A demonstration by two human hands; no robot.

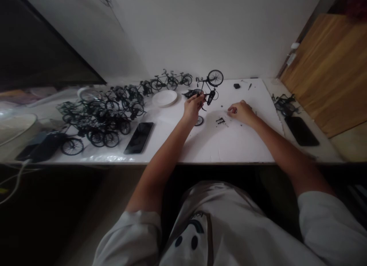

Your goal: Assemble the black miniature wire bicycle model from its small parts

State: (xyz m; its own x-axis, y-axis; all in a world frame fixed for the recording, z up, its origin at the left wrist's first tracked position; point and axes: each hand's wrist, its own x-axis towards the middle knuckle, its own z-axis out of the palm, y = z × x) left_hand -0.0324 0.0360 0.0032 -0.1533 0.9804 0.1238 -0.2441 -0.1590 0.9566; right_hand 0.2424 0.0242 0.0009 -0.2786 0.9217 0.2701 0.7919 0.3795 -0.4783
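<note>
My left hand (192,107) is closed around part of a black miniature bicycle (210,93), held up over the white board with its one visible spoked wheel at the top. Just below that hand, a loose small wheel (199,121) lies partly hidden by my wrist. To the right, my right hand (242,112) hovers low over the board, its fingers curled together in a pinch; whatever is between the fingertips is too small to make out. Beside it lie a small black forked part (220,121) and several tiny bits.
Many black miniature bicycles (109,109) crowd the left side, near a white plate (165,98) and a phone (139,137). Small black pieces (236,86) lie at the back right. Another phone (301,131) and more bicycle parts (285,104) sit at the right, beside a wooden panel (329,74).
</note>
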